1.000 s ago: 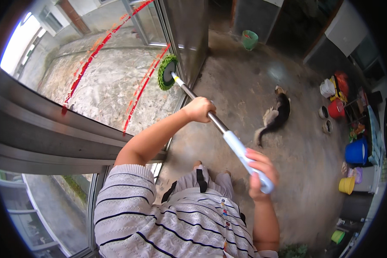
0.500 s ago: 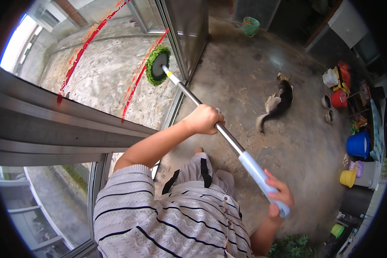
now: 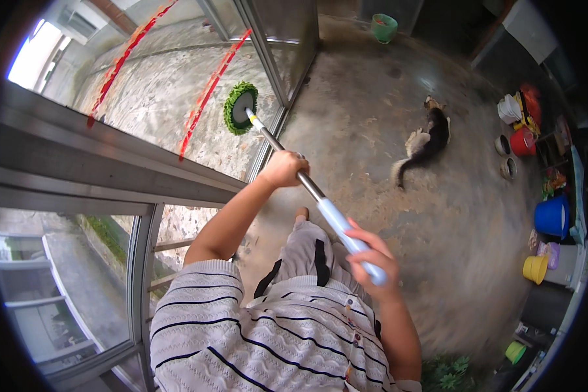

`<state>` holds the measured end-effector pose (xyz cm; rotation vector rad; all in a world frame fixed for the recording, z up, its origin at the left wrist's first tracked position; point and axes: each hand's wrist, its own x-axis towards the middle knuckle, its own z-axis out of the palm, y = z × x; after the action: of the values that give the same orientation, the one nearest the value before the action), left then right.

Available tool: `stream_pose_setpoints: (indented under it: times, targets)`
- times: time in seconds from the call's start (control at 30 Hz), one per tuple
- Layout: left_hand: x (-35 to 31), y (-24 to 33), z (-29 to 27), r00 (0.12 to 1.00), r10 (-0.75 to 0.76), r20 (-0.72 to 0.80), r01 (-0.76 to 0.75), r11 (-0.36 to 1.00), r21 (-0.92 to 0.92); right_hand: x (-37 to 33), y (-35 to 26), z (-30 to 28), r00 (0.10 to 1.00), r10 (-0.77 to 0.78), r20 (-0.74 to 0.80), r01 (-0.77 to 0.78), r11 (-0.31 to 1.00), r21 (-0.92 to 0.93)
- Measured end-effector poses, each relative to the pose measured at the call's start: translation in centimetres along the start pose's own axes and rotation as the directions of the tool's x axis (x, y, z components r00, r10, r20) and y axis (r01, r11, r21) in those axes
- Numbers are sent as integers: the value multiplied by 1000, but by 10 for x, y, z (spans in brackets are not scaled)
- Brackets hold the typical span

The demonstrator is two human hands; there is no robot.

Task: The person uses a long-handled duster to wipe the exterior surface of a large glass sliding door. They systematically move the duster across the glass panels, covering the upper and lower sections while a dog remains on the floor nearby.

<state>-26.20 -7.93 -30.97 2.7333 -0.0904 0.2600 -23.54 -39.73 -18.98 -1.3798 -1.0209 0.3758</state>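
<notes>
A long-handled mop (image 3: 315, 188) runs slantwise across the view, with a steel pole and a light-blue grip at its near right end. My left hand (image 3: 285, 169) is closed in a fist around the steel pole. Lower down, my right hand (image 3: 374, 256) wraps the blue grip near its end, some fingers lifted. At the far end, the round mop head (image 3: 241, 108) with green chenille fringe and a grey backing lies against the window glass (image 3: 196, 104). The side of the fringe toward the glass is mostly hidden.
A dog (image 3: 428, 140) lies on the concrete floor (image 3: 346, 111) to the right. Beyond stands a green bucket (image 3: 384, 29). Along the right wall are a red bucket (image 3: 522, 141), a blue bucket (image 3: 551, 217), a yellow bucket (image 3: 535, 268) and bowls. A plant (image 3: 447, 374) grows at the lower right.
Both hands have moved left, the right one also upward, and the pole is drawn closer to the window. The mop head has shifted slightly down on the glass. Both hands keep their hold.
</notes>
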Motion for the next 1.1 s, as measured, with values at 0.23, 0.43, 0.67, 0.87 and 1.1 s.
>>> stream_pose_setpoints:
  times: [0.23, 0.43, 0.67, 0.87, 1.1]
  targets:
    - [-21, 111, -59, 964, 77, -253, -68, 997, 43, -36, -93, -67, 997, -71, 26, 65, 980, 190]
    - [-41, 21, 0, 997, -25, -77, 24, 1000, -9, -11, -32, 1, 981, -47, 188, 40, 998, 43]
    - [-23, 33, -10, 999, -41, -1, 41, 999, 36, -9, -30, -19, 998, -40, 51, 37, 998, 57]
    - [-16, 143, -89, 931, 195, -310, -180, 981, 77, -43, -101, -92, 966, -258, -2, 256, 957, 135]
    - [-30, 73, -4, 996, 16, -92, -16, 1000, 4, -45, -40, -47, 996, -65, 63, 56, 988, 146]
